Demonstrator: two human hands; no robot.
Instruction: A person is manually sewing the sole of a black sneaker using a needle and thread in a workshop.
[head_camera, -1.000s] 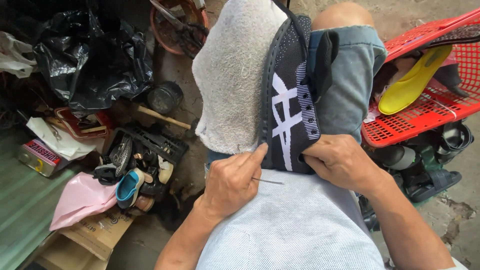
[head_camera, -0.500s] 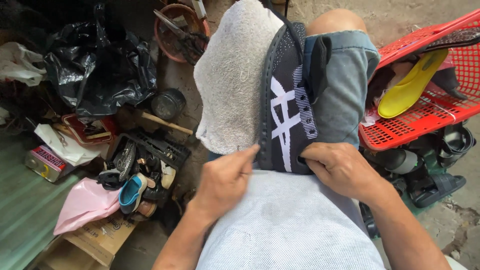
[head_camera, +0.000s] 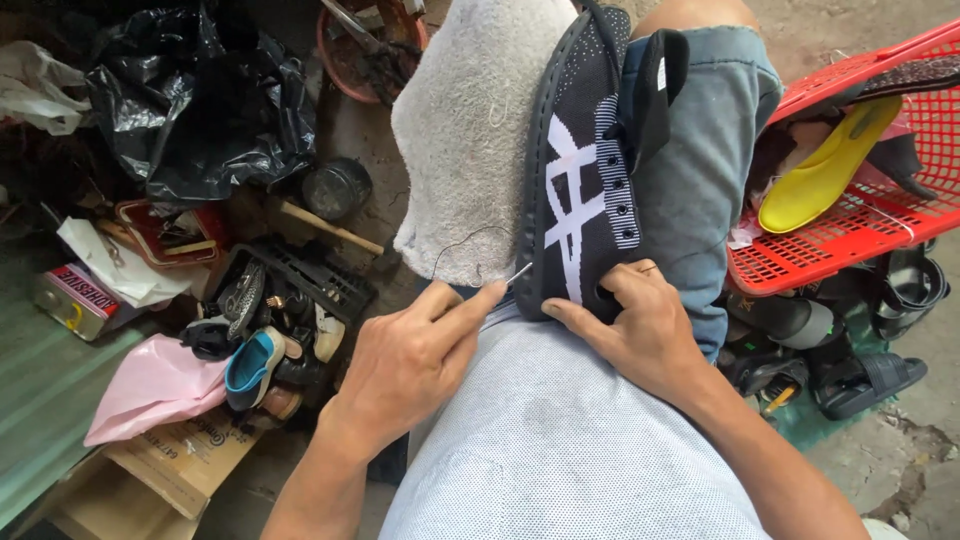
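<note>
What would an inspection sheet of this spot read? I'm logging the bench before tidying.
Surface: white towel over the lap; shoe lies partly on it.
Job's things: black shoe on its side; needle at its sole; thread looping from it.
Clutter: red basket with yellow insole; black bag; crate of shoes; pink bag; tin.
Grips: left hand pinches the needle; right hand steadies the shoe.
Cables: nothing seen.
Surroundings: bare ground, sandals.
</note>
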